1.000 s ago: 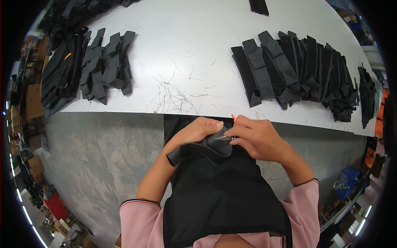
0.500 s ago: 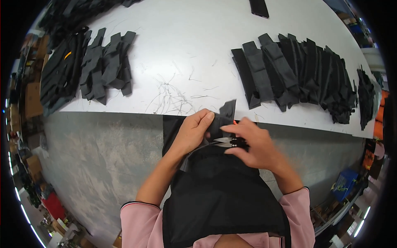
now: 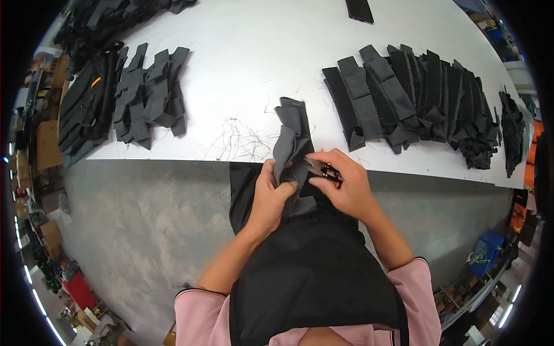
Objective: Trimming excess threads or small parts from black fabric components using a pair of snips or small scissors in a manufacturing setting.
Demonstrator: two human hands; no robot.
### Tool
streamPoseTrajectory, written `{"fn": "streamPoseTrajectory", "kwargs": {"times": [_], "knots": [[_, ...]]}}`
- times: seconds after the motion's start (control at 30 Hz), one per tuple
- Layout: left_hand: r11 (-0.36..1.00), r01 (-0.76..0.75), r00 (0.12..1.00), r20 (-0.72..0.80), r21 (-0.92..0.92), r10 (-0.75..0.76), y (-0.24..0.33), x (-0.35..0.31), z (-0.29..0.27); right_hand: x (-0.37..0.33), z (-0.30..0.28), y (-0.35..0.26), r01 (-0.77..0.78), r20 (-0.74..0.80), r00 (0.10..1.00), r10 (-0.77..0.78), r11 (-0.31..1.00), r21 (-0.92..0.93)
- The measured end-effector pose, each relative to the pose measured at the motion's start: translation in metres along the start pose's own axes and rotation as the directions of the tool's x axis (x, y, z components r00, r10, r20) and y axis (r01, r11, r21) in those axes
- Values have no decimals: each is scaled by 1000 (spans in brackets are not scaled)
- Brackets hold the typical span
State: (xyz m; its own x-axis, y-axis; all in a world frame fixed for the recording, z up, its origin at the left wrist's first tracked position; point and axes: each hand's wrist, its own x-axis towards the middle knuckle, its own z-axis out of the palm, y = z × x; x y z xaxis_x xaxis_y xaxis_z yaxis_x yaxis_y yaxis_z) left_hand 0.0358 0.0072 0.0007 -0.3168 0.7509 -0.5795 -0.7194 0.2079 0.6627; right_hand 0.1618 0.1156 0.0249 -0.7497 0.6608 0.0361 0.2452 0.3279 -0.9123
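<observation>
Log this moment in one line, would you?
left hand: holds grey fabric strip; right hand: holds thread snips; table: loose threads, phone

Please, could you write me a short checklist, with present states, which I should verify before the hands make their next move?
1. Left hand holds the dark fabric strip: ok.
2. Right hand holds the small snips: ok.
3. Left thumb apart from the snips: ok.
4. Left fingers behind the fabric strip clear of the snips: cannot tell, partly hidden.
5. White table free of loose threads: not ok.
</observation>
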Motion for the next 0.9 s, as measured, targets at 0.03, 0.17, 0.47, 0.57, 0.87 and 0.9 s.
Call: {"fn": "streamPoseTrajectory", "kwargs": {"times": [0.03,0.17,0.47,0.57,0.87,0.9], "knots": [[996,-69,997,-33,60,71,-5,1,-2,-3,-4,-11,-20,-12,1000,19,995,-101],[979,-148,981,-104,139,163,-1,2,2,-20,-8,-15,21,-11,1000,-26,942,-336],[912,-277,938,-122,302,325,-2,2,3,-11,9,-19,220,58,973,-222,835,-505],[925,-272,938,-141,265,316,-2,1,3,-10,12,-21,243,76,967,-241,806,-539],[945,-235,949,-158,225,274,-3,2,4,-14,9,-9,-15,-6,1000,14,966,-259],[941,-246,943,-169,232,288,-4,3,4,-14,9,-10,-74,-74,995,65,990,-118]]}}
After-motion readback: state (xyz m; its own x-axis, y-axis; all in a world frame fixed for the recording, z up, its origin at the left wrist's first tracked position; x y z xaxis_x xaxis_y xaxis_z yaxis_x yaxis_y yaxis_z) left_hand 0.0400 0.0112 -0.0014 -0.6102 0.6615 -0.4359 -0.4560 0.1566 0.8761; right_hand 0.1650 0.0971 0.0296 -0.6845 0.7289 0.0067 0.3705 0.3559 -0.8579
